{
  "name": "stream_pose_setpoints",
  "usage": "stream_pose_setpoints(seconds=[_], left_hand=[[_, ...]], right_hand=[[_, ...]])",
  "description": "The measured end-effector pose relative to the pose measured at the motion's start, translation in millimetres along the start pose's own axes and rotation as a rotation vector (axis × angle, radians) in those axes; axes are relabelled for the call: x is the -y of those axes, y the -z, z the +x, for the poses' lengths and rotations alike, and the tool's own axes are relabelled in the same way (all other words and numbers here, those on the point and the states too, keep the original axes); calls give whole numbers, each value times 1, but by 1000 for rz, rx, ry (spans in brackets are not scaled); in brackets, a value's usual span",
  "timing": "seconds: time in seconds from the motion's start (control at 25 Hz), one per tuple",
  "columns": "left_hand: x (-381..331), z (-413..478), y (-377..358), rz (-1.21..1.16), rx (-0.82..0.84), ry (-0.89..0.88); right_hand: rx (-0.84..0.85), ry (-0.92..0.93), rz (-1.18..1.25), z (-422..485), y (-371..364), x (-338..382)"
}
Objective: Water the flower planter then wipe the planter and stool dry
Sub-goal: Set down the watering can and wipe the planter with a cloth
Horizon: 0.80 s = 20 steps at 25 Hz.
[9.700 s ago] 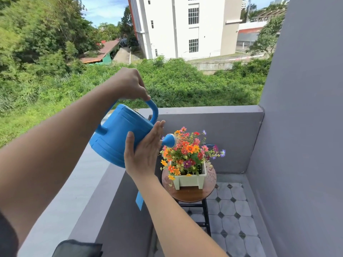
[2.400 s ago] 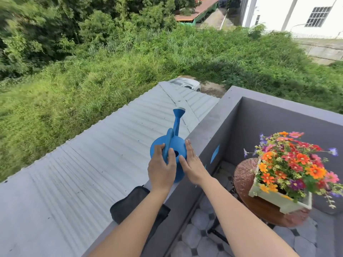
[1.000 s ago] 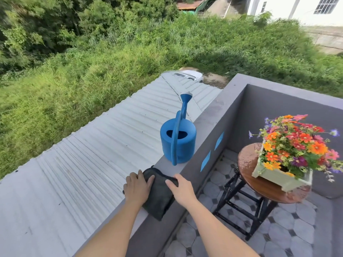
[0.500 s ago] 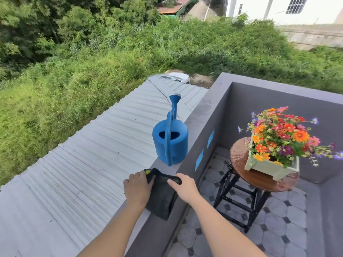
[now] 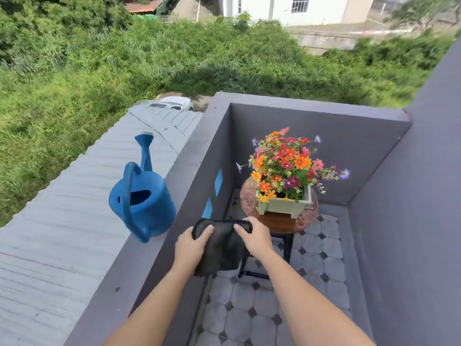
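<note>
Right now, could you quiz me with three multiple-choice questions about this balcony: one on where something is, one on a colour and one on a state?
1. Where does the watering can stand?
A. On the stool
B. On top of the balcony wall
C. On the floor tiles

2. What colour is the cloth?
A. Black
B. White
C. Red

3. How is the cloth held?
A. It lies untouched
B. One hand alone pinches it
C. The left hand and right hand both grip it

Answers: 1 B, the can's base sits on the wall's flat top; 2 A, it is black all over; 3 C, fingers of both hands curl over its upper edge.
</note>
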State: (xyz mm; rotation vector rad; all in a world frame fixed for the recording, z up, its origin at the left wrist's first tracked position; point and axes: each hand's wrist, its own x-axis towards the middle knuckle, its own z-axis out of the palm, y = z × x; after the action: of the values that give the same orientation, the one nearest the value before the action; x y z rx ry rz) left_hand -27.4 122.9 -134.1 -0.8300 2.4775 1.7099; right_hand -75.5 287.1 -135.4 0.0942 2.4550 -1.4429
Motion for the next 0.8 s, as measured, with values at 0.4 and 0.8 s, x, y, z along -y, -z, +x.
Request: stream_pose_setpoints(seconds=[0.4, 0.8], left_hand=[[-9, 62, -117, -440, 16, 291], [29, 133, -185, -359, 160, -30]], right_hand=[[-269, -148, 59, 62, 79, -130], [-234, 14, -89, 140, 76, -171]])
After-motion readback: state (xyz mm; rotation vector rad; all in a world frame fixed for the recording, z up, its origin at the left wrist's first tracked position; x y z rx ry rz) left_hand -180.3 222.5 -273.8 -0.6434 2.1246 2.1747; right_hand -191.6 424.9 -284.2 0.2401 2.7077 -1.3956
